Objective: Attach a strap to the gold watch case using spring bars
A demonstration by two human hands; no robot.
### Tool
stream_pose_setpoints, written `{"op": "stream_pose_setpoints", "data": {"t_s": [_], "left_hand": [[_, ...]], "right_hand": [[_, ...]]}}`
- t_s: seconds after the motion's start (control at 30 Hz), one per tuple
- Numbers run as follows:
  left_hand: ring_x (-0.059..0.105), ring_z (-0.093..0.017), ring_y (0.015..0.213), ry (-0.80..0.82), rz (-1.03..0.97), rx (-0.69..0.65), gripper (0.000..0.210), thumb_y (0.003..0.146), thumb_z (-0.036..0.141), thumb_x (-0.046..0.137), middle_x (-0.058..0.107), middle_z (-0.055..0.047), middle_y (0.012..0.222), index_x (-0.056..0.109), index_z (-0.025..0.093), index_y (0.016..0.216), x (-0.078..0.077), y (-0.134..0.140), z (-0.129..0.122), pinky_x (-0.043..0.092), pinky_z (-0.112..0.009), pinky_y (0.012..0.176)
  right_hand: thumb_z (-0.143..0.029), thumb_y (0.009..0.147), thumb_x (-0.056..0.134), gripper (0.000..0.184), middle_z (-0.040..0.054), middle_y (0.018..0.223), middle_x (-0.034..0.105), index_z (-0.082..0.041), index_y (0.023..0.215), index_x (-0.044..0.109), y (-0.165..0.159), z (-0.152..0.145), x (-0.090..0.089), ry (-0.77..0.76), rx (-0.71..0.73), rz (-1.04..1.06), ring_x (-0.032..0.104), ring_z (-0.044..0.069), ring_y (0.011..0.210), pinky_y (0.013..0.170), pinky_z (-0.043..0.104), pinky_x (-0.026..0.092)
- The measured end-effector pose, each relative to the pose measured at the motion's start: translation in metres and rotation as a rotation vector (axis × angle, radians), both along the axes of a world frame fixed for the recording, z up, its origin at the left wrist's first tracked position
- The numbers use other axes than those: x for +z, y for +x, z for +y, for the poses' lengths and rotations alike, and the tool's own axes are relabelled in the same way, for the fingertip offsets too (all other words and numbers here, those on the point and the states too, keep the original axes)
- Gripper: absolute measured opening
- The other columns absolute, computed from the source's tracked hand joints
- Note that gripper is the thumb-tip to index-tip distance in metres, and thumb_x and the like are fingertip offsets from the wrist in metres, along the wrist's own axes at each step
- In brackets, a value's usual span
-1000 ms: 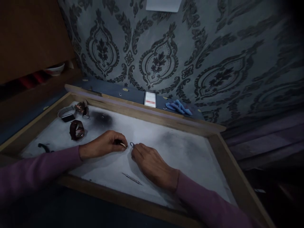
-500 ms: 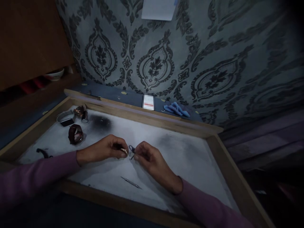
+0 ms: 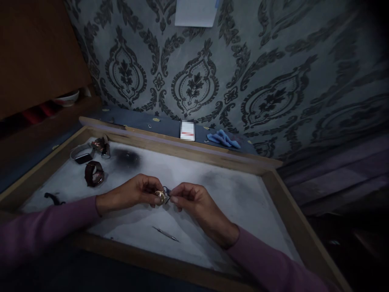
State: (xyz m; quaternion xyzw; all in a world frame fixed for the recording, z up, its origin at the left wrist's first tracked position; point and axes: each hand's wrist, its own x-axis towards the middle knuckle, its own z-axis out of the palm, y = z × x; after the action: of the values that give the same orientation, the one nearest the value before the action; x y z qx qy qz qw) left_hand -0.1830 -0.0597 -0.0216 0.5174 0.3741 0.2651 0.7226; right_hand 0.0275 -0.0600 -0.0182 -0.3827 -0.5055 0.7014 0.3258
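Observation:
My left hand (image 3: 145, 190) pinches a small gold-coloured watch case (image 3: 160, 197) between thumb and fingers over the middle of the tray. Facing it, my right hand (image 3: 190, 198) grips a dark watch strap (image 3: 167, 190) with a small loop at its end. The strap's end is right beside the watch case; whether they touch, I cannot tell. Below the hands, a thin metal spring bar tool (image 3: 165, 234) lies on the white surface.
A wooden-rimmed tray (image 3: 194, 150) surrounds the white surface. At its left lie a smartwatch (image 3: 82, 156), a brown-strapped watch (image 3: 94, 173), other watches (image 3: 101, 147) and a black strap piece (image 3: 53, 198). Behind the rim are a small white box (image 3: 187, 130) and a blue cloth (image 3: 223, 138).
My two hands have come closer together, bringing the strap up beside the watch case. The left hand has turned the case so more of its face shows.

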Motion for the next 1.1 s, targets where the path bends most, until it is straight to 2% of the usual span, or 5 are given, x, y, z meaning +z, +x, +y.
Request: {"op": "stream_pose_setpoints", "data": {"t_s": [0.1, 0.3, 0.6, 1.1], "left_hand": [[0.058, -0.010, 0.065, -0.019, -0.016, 0.010, 0.020, 0.070, 0.022, 0.077, 0.066, 0.001, 0.073, 0.064, 0.013, 0.082, 0.003, 0.002, -0.001, 0.047, -0.023, 0.062], [0.059, -0.010, 0.065, -0.032, -0.019, 0.022, 0.024, 0.067, 0.026, 0.080, 0.067, 0.000, 0.073, 0.064, 0.013, 0.081, 0.003, 0.004, 0.000, 0.046, -0.021, 0.059], [0.055, -0.010, 0.060, -0.068, -0.035, 0.076, 0.025, 0.067, 0.030, 0.079, 0.066, 0.000, 0.070, 0.068, 0.014, 0.083, -0.002, 0.008, 0.001, 0.041, -0.019, 0.051], [0.059, -0.010, 0.063, -0.137, -0.155, 0.080, 0.024, 0.069, 0.024, 0.080, 0.066, -0.001, 0.073, 0.064, 0.013, 0.083, -0.004, 0.013, -0.001, 0.045, -0.019, 0.054]], "right_hand": [[-0.032, 0.064, 0.082, 0.021, -0.0039, 0.058, 0.061, -0.016, 0.071, 0.070, -0.001, -0.001, 0.002, -0.015, -0.006, -0.004, 0.047, 0.007, 0.052, 0.052, 0.021, 0.037], [-0.032, 0.064, 0.082, 0.025, -0.0014, 0.068, 0.067, -0.017, 0.080, 0.069, -0.001, 0.000, 0.003, -0.014, -0.021, 0.030, 0.054, 0.009, 0.058, 0.055, 0.022, 0.041], [-0.025, 0.065, 0.080, 0.031, -0.0042, 0.066, 0.066, -0.018, 0.091, 0.066, 0.004, 0.002, 0.004, -0.046, -0.003, 0.045, 0.051, 0.007, 0.054, 0.056, 0.022, 0.038], [-0.027, 0.056, 0.085, 0.022, -0.0039, 0.061, 0.063, -0.016, 0.069, 0.070, 0.004, 0.003, 0.005, -0.133, -0.054, 0.022, 0.049, 0.007, 0.056, 0.056, 0.022, 0.036]]}}
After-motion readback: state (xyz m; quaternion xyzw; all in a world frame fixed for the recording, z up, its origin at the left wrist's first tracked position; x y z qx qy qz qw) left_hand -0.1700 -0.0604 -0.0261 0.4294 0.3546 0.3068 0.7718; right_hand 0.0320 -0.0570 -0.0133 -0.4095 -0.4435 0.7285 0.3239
